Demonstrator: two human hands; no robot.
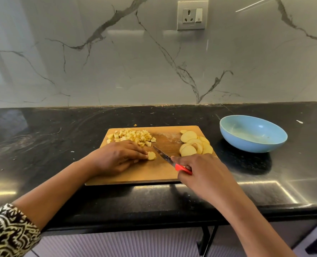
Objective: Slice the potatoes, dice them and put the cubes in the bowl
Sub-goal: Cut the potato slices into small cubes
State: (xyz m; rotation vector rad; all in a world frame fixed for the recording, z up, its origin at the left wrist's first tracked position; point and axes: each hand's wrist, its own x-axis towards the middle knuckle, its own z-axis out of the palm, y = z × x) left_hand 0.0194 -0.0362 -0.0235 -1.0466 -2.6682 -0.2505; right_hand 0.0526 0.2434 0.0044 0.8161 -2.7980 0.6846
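Potato slices lie fanned at the right end of the wooden cutting board, and a heap of cubes sits at its far left corner. Near the middle lies a single slice, held at its left edge by the curled fingertips of the left hand, palm down. The right hand grasps the red handle of the knife, blade pointing away and leftward, its tip just beside that slice. This hand hides the board's near right corner. A blue bowl stands on the black counter, near the board's right end.
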